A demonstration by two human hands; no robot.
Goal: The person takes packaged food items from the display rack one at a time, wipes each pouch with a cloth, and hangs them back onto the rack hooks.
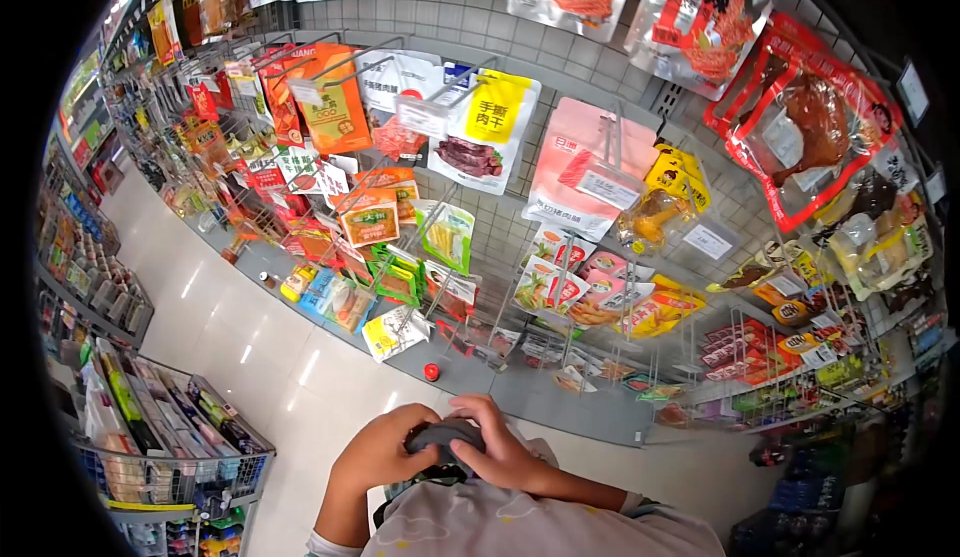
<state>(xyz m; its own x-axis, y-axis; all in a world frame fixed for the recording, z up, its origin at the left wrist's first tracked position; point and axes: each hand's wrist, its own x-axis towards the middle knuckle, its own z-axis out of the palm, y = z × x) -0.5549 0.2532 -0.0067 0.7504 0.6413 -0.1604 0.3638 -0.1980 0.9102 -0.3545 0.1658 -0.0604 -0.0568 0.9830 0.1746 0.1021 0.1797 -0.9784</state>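
Both hands meet in front of the person's body at the bottom centre. My left hand [385, 449] is curled round the left side of a dark grey rounded object [446, 435]. From the other side my right hand [500, 447] wraps over the same object, its thumb lying on top. What the object is, I cannot make out. Beyond the hands, a shelf rack bears hanging snack packets, among them a yellow and white packet [487, 129], a pink packet [575, 172] and an orange packet [328, 99].
A small red round item [431, 371] lies on the grey base shelf [480, 389] just beyond the hands. At the lower left stands a wire basket [170, 477] full of packages. More stocked shelves line the far left and right. Pale floor tiles [270, 357] run along the rack.
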